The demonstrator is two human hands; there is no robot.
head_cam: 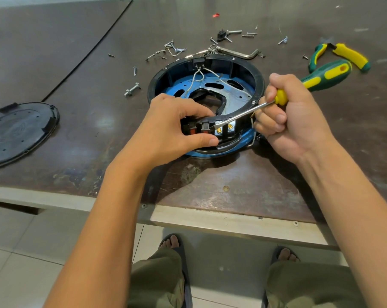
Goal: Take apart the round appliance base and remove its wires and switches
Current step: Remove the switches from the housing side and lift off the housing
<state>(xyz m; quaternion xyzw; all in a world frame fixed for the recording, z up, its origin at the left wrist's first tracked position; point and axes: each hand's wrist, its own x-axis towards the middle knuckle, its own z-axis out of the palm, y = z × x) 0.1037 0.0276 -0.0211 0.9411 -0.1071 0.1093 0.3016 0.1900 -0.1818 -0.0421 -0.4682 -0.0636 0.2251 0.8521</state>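
The round appliance base (243,70), black-rimmed with a blue inside, lies open on the table. White wires (199,77) run from a small black block on its far wall. Along its near wall sits a row of switches (219,130), two with red faces and two with yellow marks. My left hand (177,127) grips the near wall at the red switches, fingers over the rim and thumb below. My right hand (285,116) grips a green and yellow screwdriver (321,77); its metal tip rests at the switch row, beside my left fingers.
A black round cover (17,132) lies at the left. Several loose screws and a bolt (132,88) are scattered behind the base, with a hex key (241,53) and green and yellow pliers (343,56) at the back right. The table's front edge (210,221) is close to me.
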